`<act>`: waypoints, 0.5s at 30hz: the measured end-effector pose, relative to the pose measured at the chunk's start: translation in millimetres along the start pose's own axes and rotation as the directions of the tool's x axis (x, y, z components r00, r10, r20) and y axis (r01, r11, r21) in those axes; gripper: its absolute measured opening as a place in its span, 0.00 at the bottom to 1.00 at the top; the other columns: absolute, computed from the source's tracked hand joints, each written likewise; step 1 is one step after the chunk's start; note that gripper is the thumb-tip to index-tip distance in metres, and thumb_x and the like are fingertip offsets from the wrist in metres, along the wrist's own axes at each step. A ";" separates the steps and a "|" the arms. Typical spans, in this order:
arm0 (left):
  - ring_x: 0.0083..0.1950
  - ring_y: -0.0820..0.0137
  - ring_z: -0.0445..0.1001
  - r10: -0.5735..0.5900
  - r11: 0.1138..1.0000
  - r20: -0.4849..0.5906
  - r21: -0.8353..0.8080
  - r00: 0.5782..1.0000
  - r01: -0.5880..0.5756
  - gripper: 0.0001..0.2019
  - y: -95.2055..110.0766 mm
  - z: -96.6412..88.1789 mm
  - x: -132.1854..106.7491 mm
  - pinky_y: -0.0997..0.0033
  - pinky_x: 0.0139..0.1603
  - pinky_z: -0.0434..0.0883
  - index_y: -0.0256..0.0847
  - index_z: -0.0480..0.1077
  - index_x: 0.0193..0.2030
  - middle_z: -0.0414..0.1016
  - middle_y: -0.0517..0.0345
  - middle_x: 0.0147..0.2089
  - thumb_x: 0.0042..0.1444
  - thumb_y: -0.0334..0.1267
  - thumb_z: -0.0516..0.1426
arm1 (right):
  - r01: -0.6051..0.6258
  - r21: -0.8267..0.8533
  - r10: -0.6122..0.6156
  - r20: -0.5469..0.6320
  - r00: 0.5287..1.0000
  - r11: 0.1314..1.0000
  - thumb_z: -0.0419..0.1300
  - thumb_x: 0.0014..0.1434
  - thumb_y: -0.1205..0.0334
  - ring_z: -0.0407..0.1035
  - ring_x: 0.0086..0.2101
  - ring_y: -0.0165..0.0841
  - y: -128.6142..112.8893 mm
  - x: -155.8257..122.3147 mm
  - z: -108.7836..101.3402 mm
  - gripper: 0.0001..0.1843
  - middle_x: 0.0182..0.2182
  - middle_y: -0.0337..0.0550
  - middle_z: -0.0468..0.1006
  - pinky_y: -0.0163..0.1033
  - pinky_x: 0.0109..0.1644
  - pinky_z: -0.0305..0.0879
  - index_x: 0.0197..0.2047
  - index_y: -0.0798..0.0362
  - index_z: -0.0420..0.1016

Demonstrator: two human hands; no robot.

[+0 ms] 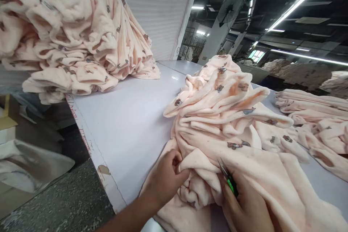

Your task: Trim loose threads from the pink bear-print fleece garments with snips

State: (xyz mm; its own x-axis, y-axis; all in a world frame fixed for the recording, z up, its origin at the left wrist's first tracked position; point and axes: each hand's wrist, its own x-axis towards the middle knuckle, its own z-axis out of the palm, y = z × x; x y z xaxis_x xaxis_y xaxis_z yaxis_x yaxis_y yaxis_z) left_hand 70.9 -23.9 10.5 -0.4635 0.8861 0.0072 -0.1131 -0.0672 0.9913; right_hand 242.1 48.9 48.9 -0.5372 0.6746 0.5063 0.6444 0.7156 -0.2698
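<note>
Both hands are down at the near edge of the counter [127,123], working in the same heap of pink fleece. My left hand [165,177] has its fingers curled shut on a fold of the fleece garment [244,159], pinching the cloth where it bunches up just beside the near edge. My right hand [246,206] is closed around a small pair of snips [227,177] with a green handle; the metal blades stick out above my fingers and lie against the cloth, pointing away from me. I cannot tell whether the blades are apart or together.

That garment is pale pink with small dark bear prints. It spreads from the near edge back toward the middle of the counter, rising into a crumpled mound [223,94] behind my hands, and part of it hangs over the near edge below my left wrist.

At the far left corner a tall stack of the same pink fleece [73,32] leans over the left edge. Along the right side lie more folded pink pieces [312,116], near the mound. Bare white counter runs between the tall stack and the heap I am holding. Beyond the left edge I see grey floor [62,203] and some pale bags [29,163].
</note>
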 end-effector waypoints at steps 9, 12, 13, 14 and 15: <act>0.54 0.58 0.60 0.259 0.566 0.377 0.687 0.890 -0.456 0.16 -3.6 13.4 -20.6 0.56 0.54 0.61 0.42 0.65 0.48 0.66 0.51 0.52 0.51 0.30 0.55 | -0.032 0.079 0.029 0.029 0.999 0.996 0.47 0.60 0.57 0.67 0.45 0.43 -3.7 -0.8 0.9 0.13 0.42 0.48 0.74 0.53 0.49 0.62 0.45 0.49 0.66; 0.46 0.64 0.67 0.233 0.783 0.497 0.413 0.836 -0.464 0.08 -6.9 14.8 -24.5 0.66 0.48 0.66 0.40 0.67 0.33 0.70 0.56 0.42 0.44 0.30 0.58 | -0.054 0.093 0.052 0.033 0.998 0.994 0.47 0.60 0.57 0.68 0.43 0.42 -4.0 0.5 -1.1 0.12 0.40 0.47 0.76 0.50 0.46 0.64 0.43 0.49 0.67; 0.41 0.66 0.69 0.215 0.851 0.558 0.295 0.801 -0.434 0.04 -7.0 14.7 -29.6 0.69 0.44 0.67 0.40 0.67 0.30 0.71 0.57 0.38 0.44 0.31 0.58 | -0.068 0.095 0.065 0.037 0.997 0.993 0.47 0.60 0.57 0.69 0.43 0.43 -4.3 0.9 -2.0 0.13 0.40 0.47 0.76 0.49 0.46 0.64 0.43 0.50 0.67; 0.38 0.67 0.70 0.197 0.897 0.607 0.206 0.770 -0.391 0.02 -7.0 14.5 -36.2 0.70 0.41 0.68 0.40 0.67 0.28 0.71 0.58 0.35 0.46 0.34 0.57 | -0.082 0.099 0.078 0.042 0.996 0.992 0.48 0.60 0.56 0.69 0.43 0.42 -4.8 1.0 -2.9 0.13 0.40 0.47 0.76 0.48 0.45 0.65 0.44 0.50 0.67; 0.37 0.66 0.71 0.177 0.923 0.640 0.156 0.748 -0.351 0.05 -6.9 14.4 -43.4 0.69 0.40 0.68 0.41 0.67 0.28 0.71 0.58 0.33 0.50 0.38 0.55 | -0.093 0.105 0.088 0.051 0.995 0.990 0.48 0.60 0.56 0.69 0.43 0.42 -5.3 0.9 -3.7 0.13 0.39 0.46 0.76 0.46 0.44 0.65 0.44 0.50 0.67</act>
State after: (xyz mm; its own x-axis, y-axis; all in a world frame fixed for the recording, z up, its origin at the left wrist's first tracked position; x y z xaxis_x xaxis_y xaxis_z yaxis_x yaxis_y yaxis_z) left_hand 104.5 -55.3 5.2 0.1959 0.9443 0.2645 0.1952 -0.3019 0.9331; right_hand 240.2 45.1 53.8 -0.5053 0.7432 0.4386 0.6309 0.6649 -0.3998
